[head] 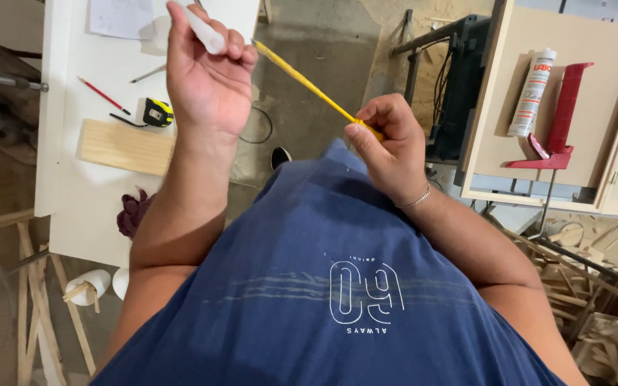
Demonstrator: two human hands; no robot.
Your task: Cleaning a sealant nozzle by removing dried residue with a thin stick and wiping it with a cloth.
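Observation:
My left hand (pixel 205 75) is raised over the white table's edge and is closed around a small translucent white tube (pixel 205 32). My right hand (pixel 388 143) pinches the near end of a long thin yellow stick (pixel 305 82). The stick slants up and to the left, and its far tip lies close to my left hand's fingers. Both hands hover above my blue shirt, over the concrete floor.
A white table (pixel 73 179) on the left carries a wooden board (pixel 123 146), a yellow-black tape measure (pixel 155 112), a red pencil (pixel 103 95), papers and a dark red rag (pixel 131 212). On the right, a sealant cartridge (pixel 531 93) and red caulking gun (pixel 559 121) lie on a panel. Wood scraps (pixel 595 314) pile at lower right.

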